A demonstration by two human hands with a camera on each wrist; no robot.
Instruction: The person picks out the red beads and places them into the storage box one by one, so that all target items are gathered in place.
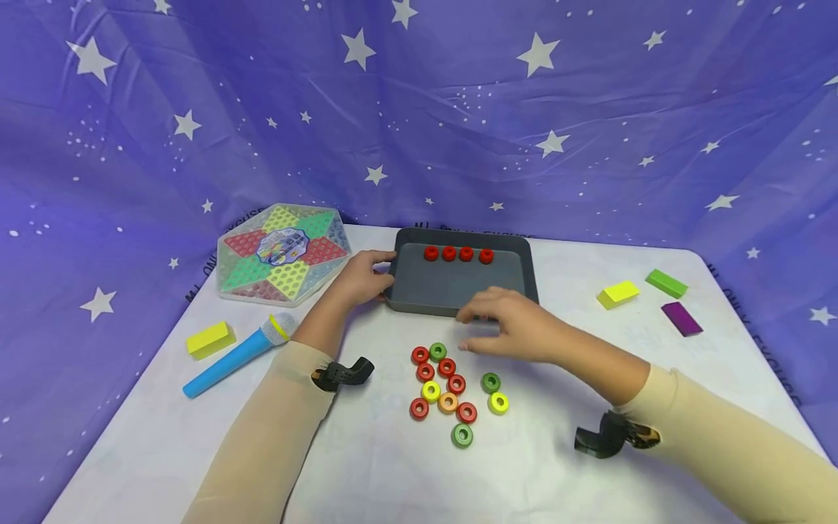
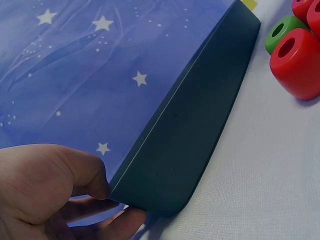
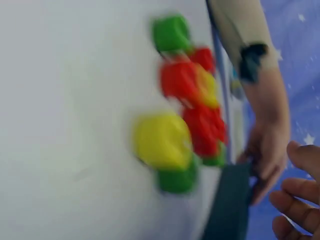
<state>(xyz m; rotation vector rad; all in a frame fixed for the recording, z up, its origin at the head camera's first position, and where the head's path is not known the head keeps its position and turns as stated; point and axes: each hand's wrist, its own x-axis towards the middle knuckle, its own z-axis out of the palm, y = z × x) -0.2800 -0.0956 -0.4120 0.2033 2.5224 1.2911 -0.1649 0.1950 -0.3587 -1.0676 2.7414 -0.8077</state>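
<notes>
A dark grey tray [image 1: 458, 287] lies toward the back of the table, with several red beads [image 1: 448, 253] in a row along its far side. My left hand [image 1: 361, 278] grips the tray's left edge; in the left wrist view the thumb [image 2: 90, 175] is at the rim and fingers reach beneath the corner. Over the tray's front right edge, my right hand [image 1: 513, 324] holds nothing, its fingers loosely bent and thumb apart. Nearer me lies a loose group of ring-shaped beads: red [image 1: 456, 384], green [image 1: 462, 435], yellow [image 1: 499, 403] and one orange [image 1: 448, 403].
A hexagonal star-patterned board game box [image 1: 284, 255] stands at the back left. Before it lie a blue toy microphone [image 1: 238, 356] and a yellow block [image 1: 211, 340]. On the right are yellow [image 1: 617, 295], green [image 1: 666, 283] and purple blocks [image 1: 681, 319]. A starry purple cloth [image 1: 452, 131] hangs behind the table.
</notes>
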